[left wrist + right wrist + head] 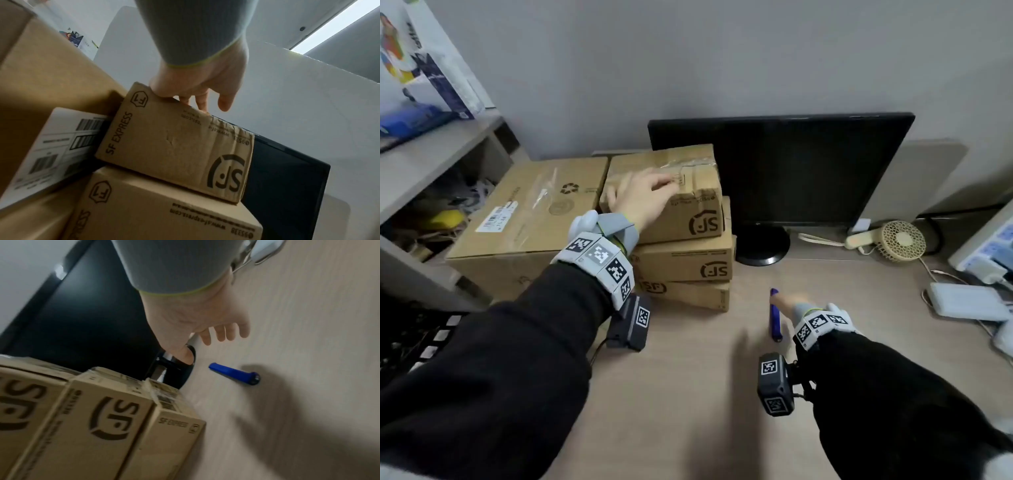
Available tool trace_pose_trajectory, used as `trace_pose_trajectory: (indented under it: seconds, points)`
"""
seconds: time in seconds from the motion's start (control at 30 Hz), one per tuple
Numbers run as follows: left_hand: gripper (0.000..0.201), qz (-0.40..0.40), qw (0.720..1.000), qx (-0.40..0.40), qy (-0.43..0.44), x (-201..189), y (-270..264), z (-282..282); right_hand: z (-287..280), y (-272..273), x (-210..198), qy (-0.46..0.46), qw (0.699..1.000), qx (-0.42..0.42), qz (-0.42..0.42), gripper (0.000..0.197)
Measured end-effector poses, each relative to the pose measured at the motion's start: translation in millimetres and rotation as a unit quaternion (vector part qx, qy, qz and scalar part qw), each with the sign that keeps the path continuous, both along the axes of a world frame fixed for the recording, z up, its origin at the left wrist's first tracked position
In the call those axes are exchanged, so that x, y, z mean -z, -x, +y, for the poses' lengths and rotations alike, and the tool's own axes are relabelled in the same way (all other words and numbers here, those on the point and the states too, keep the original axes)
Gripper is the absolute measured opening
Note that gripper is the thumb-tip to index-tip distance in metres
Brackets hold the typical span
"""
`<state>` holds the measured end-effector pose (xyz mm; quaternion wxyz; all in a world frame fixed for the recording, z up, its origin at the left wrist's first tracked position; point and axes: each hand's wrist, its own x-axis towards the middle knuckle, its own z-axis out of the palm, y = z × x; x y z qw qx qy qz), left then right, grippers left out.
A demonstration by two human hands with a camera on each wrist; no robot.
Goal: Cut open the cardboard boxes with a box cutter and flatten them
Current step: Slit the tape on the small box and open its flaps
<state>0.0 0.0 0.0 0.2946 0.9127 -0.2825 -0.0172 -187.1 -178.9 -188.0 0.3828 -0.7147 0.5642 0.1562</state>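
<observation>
Since every cardboard box looks sealed, the task has barely begun. Left hand point(641, 198) rests spread on the top box point(681, 205) of the stack; right hand point(197, 318), fingers loose, hovers empty near the blue box cutter point(775, 317) on the bench point(705, 394).

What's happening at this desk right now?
A person's left hand rests on the top brown cardboard SF box of a stack of three, beside a black monitor. The right hand hangs open above the blue box cutter lying on the wooden desk, not touching it. No box is cut yet.
</observation>
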Motion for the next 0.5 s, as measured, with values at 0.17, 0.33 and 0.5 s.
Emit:
trace_pose_trajectory:
  seconds: [0.17, 0.33, 0.5]
  points:
    - [0.025, 0.008, 0.998, -0.06, -0.03, 0, -10, -3, 10, 7, 22, -0.076, 0.997, -0.013, 0.032, 0.028]
    - [0.031, 0.039, 0.996, -0.067, -0.046, -6, -25, -8, 15, 6, 31, -0.089, 0.996, -0.021, -0.001, 0.023]
    - [0.052, 0.028, 0.994, -0.057, -0.088, -7, -31, -6, 14, 8, 54, -0.106, 0.989, 0.066, -0.079, 0.047]
